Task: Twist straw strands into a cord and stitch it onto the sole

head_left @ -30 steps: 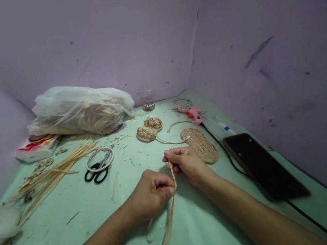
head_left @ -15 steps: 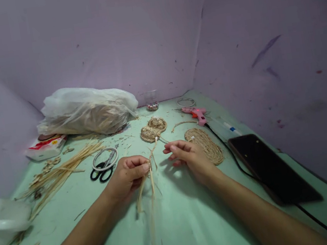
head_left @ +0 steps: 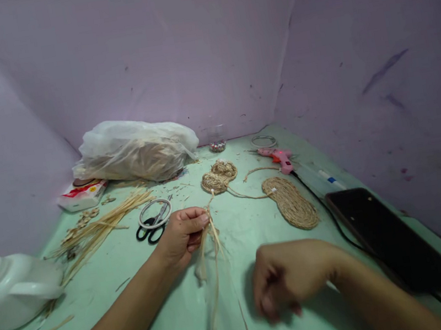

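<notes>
My left hand (head_left: 191, 231) pinches the upper part of a braid of pale straw strands (head_left: 210, 203). Loose strand ends (head_left: 215, 291) hang below the fingers toward me. The braid's far end runs up to a coiled, woven figure-eight piece (head_left: 222, 176) with a white tip at the join. My right hand (head_left: 283, 280) is lower and to the right, blurred, with its fingers curled downward; what they hold, if anything, is hidden. A thin strand (head_left: 243, 317) lies just left of it. Beyond that hand is an oval woven sole-shaped piece (head_left: 291, 204), tied by a cord to the coiled piece.
Scissors (head_left: 151, 231) lie under a pale ring (head_left: 155, 214), beside loose straw (head_left: 107, 219). A plastic bag (head_left: 134, 150), tissue pack (head_left: 85, 195) and bead jar (head_left: 217, 145) stand at the back. A pink glue gun (head_left: 282, 159), phone (head_left: 395, 240) and white jug (head_left: 18, 289) flank the workspace.
My right hand has moved down toward me, and its fingers have curled. My left hand keeps its pinch on the braid. The whole view has shifted slightly.
</notes>
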Demonstrator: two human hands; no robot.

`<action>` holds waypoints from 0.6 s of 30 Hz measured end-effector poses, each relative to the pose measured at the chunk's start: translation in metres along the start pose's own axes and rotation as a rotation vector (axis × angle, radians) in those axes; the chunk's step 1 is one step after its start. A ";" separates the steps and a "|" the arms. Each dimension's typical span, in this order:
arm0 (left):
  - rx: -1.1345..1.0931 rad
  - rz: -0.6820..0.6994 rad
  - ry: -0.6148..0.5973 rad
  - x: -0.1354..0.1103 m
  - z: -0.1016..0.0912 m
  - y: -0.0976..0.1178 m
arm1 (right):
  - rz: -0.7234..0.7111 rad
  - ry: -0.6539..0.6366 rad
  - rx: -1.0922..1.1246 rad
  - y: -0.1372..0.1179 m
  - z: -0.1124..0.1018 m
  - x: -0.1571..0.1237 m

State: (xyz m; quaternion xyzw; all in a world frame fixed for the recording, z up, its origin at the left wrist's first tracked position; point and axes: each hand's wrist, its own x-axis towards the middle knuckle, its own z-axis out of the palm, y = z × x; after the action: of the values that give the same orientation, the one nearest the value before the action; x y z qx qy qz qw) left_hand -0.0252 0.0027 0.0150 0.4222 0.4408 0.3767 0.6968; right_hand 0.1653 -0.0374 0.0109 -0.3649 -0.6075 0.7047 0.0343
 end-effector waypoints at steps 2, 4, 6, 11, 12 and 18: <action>0.064 0.000 0.012 -0.001 0.005 -0.005 | -0.141 0.605 0.093 -0.003 -0.011 0.001; 0.132 0.012 0.050 -0.003 0.014 -0.010 | -0.229 0.959 0.286 -0.006 -0.016 0.008; 0.177 0.031 0.094 -0.006 0.023 -0.015 | -0.229 0.834 0.463 -0.008 -0.011 0.016; 0.175 0.045 0.032 -0.006 0.032 -0.025 | -0.264 0.627 0.640 -0.009 0.013 0.026; 0.182 0.042 0.012 -0.005 0.031 -0.026 | -0.273 0.611 0.675 -0.010 0.016 0.026; 0.276 0.031 0.033 -0.001 0.026 -0.027 | -0.125 0.669 0.576 -0.010 0.014 0.024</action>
State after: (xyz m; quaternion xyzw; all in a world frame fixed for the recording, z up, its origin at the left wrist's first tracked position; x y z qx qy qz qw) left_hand 0.0024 -0.0150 -0.0030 0.5146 0.4931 0.3304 0.6188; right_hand 0.1362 -0.0342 0.0084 -0.5108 -0.3631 0.6850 0.3716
